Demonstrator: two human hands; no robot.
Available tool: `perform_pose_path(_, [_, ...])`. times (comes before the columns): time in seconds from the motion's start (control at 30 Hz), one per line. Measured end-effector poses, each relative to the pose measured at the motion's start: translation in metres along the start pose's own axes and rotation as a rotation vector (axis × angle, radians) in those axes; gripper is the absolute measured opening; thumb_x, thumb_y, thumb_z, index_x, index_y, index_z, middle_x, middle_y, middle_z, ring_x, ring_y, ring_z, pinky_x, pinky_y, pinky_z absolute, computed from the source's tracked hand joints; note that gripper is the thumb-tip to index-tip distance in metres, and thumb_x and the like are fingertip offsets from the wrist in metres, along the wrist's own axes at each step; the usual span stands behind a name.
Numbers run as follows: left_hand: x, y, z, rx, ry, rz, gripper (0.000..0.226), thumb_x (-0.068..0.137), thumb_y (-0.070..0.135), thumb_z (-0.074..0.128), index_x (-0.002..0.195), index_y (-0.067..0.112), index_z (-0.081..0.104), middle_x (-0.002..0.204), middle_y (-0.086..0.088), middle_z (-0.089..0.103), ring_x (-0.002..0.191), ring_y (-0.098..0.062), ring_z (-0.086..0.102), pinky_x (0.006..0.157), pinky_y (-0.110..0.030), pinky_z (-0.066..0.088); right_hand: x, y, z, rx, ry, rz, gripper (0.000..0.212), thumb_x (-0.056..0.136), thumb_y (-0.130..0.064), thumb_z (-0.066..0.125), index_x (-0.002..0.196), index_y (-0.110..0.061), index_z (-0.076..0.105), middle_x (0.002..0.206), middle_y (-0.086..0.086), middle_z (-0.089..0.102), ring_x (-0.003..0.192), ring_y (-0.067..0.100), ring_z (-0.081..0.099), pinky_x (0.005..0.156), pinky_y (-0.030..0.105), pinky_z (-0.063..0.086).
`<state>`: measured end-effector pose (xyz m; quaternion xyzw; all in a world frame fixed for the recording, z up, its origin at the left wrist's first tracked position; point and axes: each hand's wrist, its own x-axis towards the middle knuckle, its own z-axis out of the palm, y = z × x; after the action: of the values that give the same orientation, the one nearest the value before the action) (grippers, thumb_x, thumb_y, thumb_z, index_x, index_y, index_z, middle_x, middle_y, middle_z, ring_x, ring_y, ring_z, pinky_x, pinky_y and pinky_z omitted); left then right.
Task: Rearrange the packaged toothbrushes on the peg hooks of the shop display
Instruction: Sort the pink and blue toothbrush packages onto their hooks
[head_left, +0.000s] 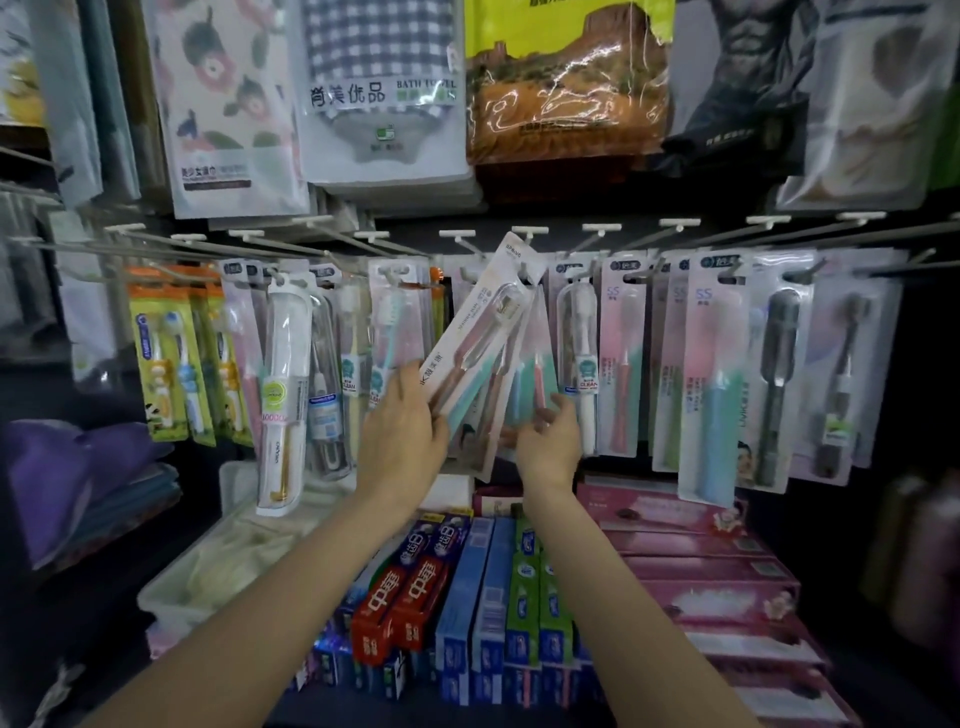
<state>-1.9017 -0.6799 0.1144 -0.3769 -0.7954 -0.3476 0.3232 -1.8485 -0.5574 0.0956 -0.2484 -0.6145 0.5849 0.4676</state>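
Left hand gripping tilted toothbrush pack, right hand pinching hanging packs behind it

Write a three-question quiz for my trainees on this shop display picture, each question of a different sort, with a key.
1. True or false: the left hand holds a tilted pink-and-teal packaged toothbrush.
2. Multiple choice: what lies stacked below the hanging toothbrushes? A) boxed toothpaste B) shoes C) bottles
3. Fill in: the right hand touches the lower end of the hanging ___ behind the tilted one.

Key
1. True; its top leans right, towards the white-tipped metal peg hooks.
2. A; red, blue and green toothpaste boxes lie there.
3. Packs; these clear-fronted packs hang from a hook.
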Motion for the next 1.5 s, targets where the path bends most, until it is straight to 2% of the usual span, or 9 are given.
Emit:
perform_pose_path(0.13, [0.001,0.001,0.000,0.014,-0.013,-0.006,0.044,0.089,0.014,0.055,0.128,0.005,0.035,0.122,-0.011,0.047,0.097,-0.026,0.056,0.070,-0.028,0.041,0.006,-0.005,-0.002,-0.119,0.067,-0.028,0.056,0.087,-0.006,0.060,0.137,-0.011,0.035,0.130,0.012,0.049,0.109,0.027,0.056,0.093,0.044,0.049])
perform_pose_path(0.23, [0.001,0.001,0.002,0.008,-0.015,-0.004,0.043,0.089,0.014,0.055,0.126,0.006,0.036,0.122,-0.011,0.047,0.098,-0.026,0.055,0.074,-0.032,0.044,0.013,-0.013,-0.003,-0.293,0.062,-0.075,0.063,0.088,-0.013,0.061,0.142,-0.011,0.029,0.141,0.013,0.035,0.123,0.030,0.045,0.102,0.044,0.041])
perform_pose_path(0.43, [0.002,-0.002,0.003,-0.012,-0.001,-0.008,0.042,0.089,0.014,0.056,0.125,0.006,0.037,0.120,-0.010,0.049,0.098,-0.026,0.056,0.076,-0.035,0.047,0.022,-0.013,0.005,-0.312,0.034,-0.152,0.028,0.090,-0.030,0.057,0.108,-0.010,0.062,0.116,0.009,0.055,0.093,0.024,0.058,0.079,0.035,0.050])
perform_pose_path(0.57, [0.003,-0.005,0.003,-0.014,-0.014,0.001,0.046,0.088,0.014,0.057,0.128,0.007,0.035,0.120,-0.010,0.049,0.100,-0.027,0.056,0.082,-0.041,0.050,0.023,-0.007,0.008,-0.230,0.044,-0.144,0.032,0.093,-0.033,0.046,0.063,-0.027,0.054,0.093,0.007,0.047,0.091,0.020,0.042,0.085,0.031,0.037])
perform_pose_path(0.8, [0.004,-0.007,0.003,-0.005,-0.020,0.005,0.044,0.089,0.015,0.056,0.127,0.008,0.036,0.120,-0.008,0.049,0.099,-0.025,0.056,0.082,-0.040,0.050,0.022,-0.016,0.008,-0.036,-0.072,0.020,0.016,0.095,-0.008,0.040,0.103,-0.007,0.054,0.088,0.003,0.052,0.076,0.014,0.048,0.063,0.023,0.039])
perform_pose_path(1.03, [0.003,-0.008,0.002,-0.003,-0.021,0.015,0.043,0.089,0.015,0.055,0.127,0.008,0.035,0.121,-0.009,0.048,0.099,-0.026,0.055,0.081,-0.038,0.048,0.018,-0.016,0.012,0.044,0.005,0.006,0.020,0.091,-0.002,0.051,0.102,-0.011,0.037,0.087,0.000,0.047,0.081,0.016,0.049,0.067,0.025,0.041])
perform_pose_path(1.23, [-0.001,-0.005,0.006,-0.082,-0.040,0.006,0.042,0.088,0.015,0.057,0.123,0.006,0.036,0.118,-0.010,0.048,0.095,-0.025,0.056,0.073,-0.034,0.052,0.012,-0.023,0.003,-0.124,-0.054,-0.061,0.026,0.093,-0.008,0.049,0.118,-0.008,0.053,0.110,0.009,0.063,0.092,0.023,0.060,0.082,0.036,0.051])
perform_pose_path(1.43, [-0.006,0.014,0.015,-0.301,-0.109,-0.087,0.055,0.083,0.013,0.061,0.129,0.007,0.031,0.118,-0.011,0.044,0.092,-0.026,0.056,0.070,-0.033,0.047,0.008,-0.045,-0.041,-0.279,-0.057,-0.282,0.047,0.094,-0.002,0.045,0.138,-0.013,0.032,0.121,0.013,0.055,0.073,-0.008,0.053,0.052,0.010,0.044])
perform_pose_path(1.5, [-0.005,0.021,0.017,-0.323,-0.121,-0.081,0.068,0.082,0.014,0.063,0.137,0.009,0.024,0.127,-0.011,0.039,0.098,-0.027,0.056,0.074,-0.033,0.047,0.014,-0.053,-0.051,-0.380,-0.127,-0.315,0.056,0.093,-0.002,0.047,0.143,-0.018,0.027,0.121,0.010,0.054,0.068,-0.003,0.050,0.046,0.007,0.039])
